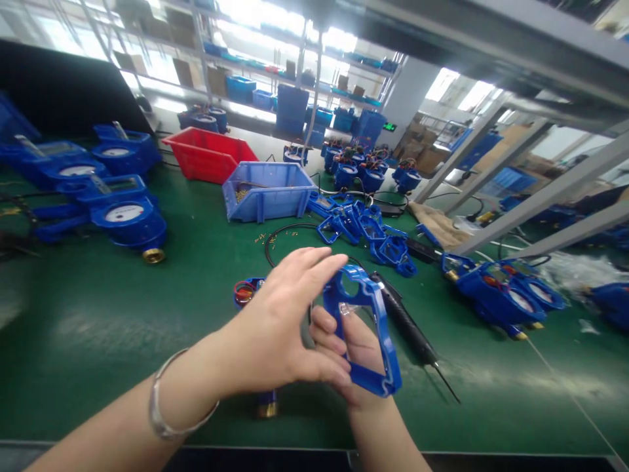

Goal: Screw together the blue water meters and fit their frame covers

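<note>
A blue plastic meter cover frame (388, 347), with a round hole and a larger opening, is held tilted above the bench. My right hand (361, 344) grips it from behind, fingers curled round its left side. My left hand (280, 321), with a bracelet at the wrist, spans the frame's left side, fingertips at the top and thumb low down. A small shiny clear piece (345, 309) shows by my right thumb. Under my left hand lies a mostly hidden blue meter body with red wires (243, 293) and a brass fitting (268, 411). A black electric screwdriver (407, 321) lies right of the frame.
Blue meters (125, 213) stand at left, others (511, 295) at right. Behind are a red bin (211, 154), a blue bin of small screws (270, 196), loose screws (263, 238) and a pile of blue frames (368, 226). Metal bars (555, 190) slant across the right.
</note>
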`<act>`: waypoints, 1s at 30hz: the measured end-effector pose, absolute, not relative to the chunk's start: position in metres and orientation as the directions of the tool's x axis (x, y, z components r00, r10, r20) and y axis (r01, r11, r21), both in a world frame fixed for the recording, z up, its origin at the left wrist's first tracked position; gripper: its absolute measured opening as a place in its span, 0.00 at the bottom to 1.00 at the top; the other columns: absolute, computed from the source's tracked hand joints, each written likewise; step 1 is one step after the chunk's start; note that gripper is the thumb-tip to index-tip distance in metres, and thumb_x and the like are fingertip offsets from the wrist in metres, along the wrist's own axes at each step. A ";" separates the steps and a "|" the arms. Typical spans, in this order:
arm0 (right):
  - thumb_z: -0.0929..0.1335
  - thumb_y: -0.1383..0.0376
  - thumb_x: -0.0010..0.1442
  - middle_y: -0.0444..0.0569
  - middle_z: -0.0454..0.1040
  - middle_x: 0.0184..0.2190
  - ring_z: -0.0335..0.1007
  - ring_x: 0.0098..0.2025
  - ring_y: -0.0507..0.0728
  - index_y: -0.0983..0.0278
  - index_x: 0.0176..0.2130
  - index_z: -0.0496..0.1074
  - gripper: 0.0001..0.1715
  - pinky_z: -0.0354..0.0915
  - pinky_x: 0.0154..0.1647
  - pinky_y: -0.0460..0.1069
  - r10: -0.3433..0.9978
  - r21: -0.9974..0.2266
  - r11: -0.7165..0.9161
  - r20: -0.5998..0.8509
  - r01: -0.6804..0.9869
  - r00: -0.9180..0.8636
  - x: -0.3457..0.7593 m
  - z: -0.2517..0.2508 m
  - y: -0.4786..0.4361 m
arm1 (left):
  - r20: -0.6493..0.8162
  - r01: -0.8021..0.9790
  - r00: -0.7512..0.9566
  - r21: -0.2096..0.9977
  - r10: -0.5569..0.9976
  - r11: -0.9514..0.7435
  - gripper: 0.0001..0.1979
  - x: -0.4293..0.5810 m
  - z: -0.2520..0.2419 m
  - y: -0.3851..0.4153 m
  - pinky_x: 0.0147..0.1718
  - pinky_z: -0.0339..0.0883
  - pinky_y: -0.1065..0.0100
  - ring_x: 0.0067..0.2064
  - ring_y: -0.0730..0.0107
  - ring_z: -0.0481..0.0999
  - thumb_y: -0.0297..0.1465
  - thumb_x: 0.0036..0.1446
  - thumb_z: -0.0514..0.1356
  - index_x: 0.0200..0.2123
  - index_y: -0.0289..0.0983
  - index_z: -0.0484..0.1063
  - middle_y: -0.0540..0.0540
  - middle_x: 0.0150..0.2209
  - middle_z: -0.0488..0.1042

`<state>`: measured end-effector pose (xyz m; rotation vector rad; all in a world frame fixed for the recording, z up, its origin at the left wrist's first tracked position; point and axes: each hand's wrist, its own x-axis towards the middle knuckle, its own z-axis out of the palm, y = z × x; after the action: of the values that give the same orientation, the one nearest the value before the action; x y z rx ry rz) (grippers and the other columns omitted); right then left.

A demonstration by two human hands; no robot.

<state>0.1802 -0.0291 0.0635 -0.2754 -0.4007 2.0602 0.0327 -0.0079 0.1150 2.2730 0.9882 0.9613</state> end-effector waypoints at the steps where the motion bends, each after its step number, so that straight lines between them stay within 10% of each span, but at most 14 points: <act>1: 0.68 0.61 0.59 0.41 0.65 0.21 0.56 0.18 0.42 0.67 0.31 0.73 0.10 0.61 0.17 0.34 0.881 -0.403 -0.445 -0.036 -0.800 -0.472 0.176 0.066 -0.033 | 0.370 0.424 0.538 0.658 0.757 -0.623 0.53 0.042 0.120 -0.009 0.60 0.53 0.52 0.62 0.48 0.54 0.44 0.32 0.72 0.61 0.40 0.52 0.37 0.61 0.56; 6: 0.71 0.68 0.52 0.43 0.73 0.28 0.66 0.23 0.48 0.63 0.32 0.74 0.04 0.68 0.21 0.41 0.935 -0.526 -0.353 -0.208 -0.773 -0.286 0.168 0.081 -0.044 | 0.167 0.480 0.528 0.750 0.833 -0.455 0.47 0.060 0.127 -0.011 0.46 0.67 0.54 0.46 0.56 0.70 0.38 0.33 0.72 0.57 0.48 0.55 0.45 0.49 0.62; 17: 0.67 0.57 0.58 0.50 0.77 0.30 0.75 0.30 0.56 0.66 0.38 0.71 0.15 0.70 0.25 0.47 0.856 -0.520 -0.515 -0.270 -0.681 -0.441 0.181 0.066 -0.052 | 0.104 0.531 0.418 0.778 0.903 -0.335 0.12 0.051 0.120 -0.002 0.37 0.64 0.64 0.36 0.67 0.70 0.29 0.55 0.57 0.43 0.47 0.71 0.50 0.34 0.66; 22: 0.61 0.41 0.55 0.54 0.75 0.39 0.74 0.38 0.63 0.65 0.48 0.64 0.35 0.71 0.31 0.54 0.794 -0.436 -0.598 -0.211 -0.673 -0.570 0.187 0.073 -0.054 | 0.174 0.627 0.349 0.688 0.921 -0.367 0.14 0.047 0.119 0.001 0.35 0.64 0.65 0.35 0.66 0.71 0.28 0.61 0.49 0.43 0.44 0.72 0.48 0.33 0.69; 30: 0.61 0.47 0.60 0.50 0.75 0.40 0.75 0.31 0.57 0.62 0.50 0.65 0.27 0.71 0.29 0.51 0.828 -0.478 -0.542 -0.166 -0.691 -0.535 0.179 0.070 -0.058 | 0.111 0.806 0.385 0.442 0.916 -0.393 0.36 0.051 0.122 -0.016 0.32 0.69 0.60 0.38 0.55 0.73 0.44 0.42 0.66 0.54 0.38 0.61 0.42 0.41 0.67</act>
<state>0.1795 -0.0577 0.0698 -0.4717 -0.4483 2.1268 0.0506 -0.0158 0.1220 2.3332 1.5066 0.4896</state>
